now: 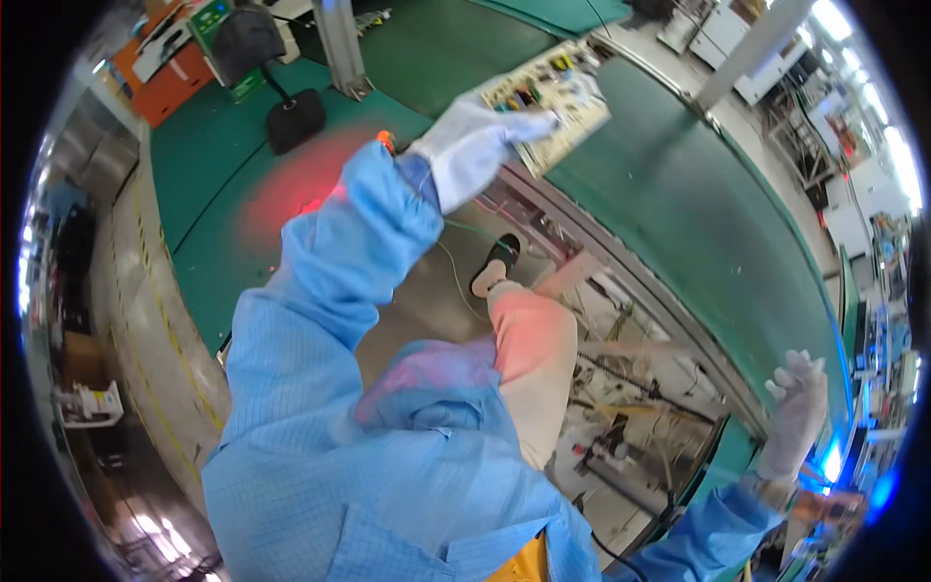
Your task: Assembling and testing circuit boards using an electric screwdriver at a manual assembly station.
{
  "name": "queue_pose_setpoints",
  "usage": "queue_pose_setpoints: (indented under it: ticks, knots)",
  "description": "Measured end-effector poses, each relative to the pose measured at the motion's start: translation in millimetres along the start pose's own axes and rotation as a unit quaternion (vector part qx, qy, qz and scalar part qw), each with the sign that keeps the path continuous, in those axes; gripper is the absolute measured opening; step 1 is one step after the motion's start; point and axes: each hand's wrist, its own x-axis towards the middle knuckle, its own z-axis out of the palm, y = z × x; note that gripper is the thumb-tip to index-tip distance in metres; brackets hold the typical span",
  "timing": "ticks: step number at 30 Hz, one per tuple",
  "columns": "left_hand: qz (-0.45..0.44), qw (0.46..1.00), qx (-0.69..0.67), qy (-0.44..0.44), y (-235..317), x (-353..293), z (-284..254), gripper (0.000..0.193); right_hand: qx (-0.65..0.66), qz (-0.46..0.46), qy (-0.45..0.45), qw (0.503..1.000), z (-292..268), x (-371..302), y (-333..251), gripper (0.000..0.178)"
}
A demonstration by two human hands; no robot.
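Observation:
My left hand (467,147), in a white glove, reaches out over the near edge of the green conveyor belt. It is closed on the edge of a printed circuit board (555,145), a pale board with electronic components on its upper face. The fingers beneath the board are hidden. Far to the right, my gloved right hand (799,405) is raised beside the belt's edge, its fingers loosely bent and apart. Nothing shows in it.
The green belt (698,223) curves away to the right behind a metal rail (659,315). A green-topped table (208,184) stands at left with a black stand-like object (294,121) on it. Cables and machine parts lie below the rail. A metal post (339,44) rises at the back.

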Motion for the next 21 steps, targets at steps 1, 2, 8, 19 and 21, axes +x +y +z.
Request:
queue_pose_setpoints:
  ticks: [1, 2, 8, 19, 21]
  knots:
    - [0.032, 0.999, 0.021, 0.034, 10.2, 14.5, -16.8, 0.047, -0.205, -0.019, 0.129, 0.97, 11.2, 2.2, -5.0, 0.053]
    - [0.04, 0.991, 0.085, 0.091, 21.9, 26.4, -34.3, 0.049, -0.203, -0.029, 0.121, 0.971, -0.4, 15.3, -3.2, 0.053]
    - [0.137, 0.714, 0.618, 0.299, 33.0, 114.4, -165.9, 0.054, -0.45, -0.012, 0.184, 0.874, -179.8, 109.6, 52.0, 0.055]
    - [-0.085, 0.598, 0.747, 0.277, 48.1, 121.9, -197.4, 0.078, -0.648, 0.093, 0.342, 0.674, -283.6, 136.1, 103.9, 0.072]
    - [-0.049, 0.575, 0.758, 0.304, 39.8, 134.0, -196.2, 0.077, -0.638, 0.078, 0.338, 0.688, -310.5, 148.7, 122.6, 0.073]
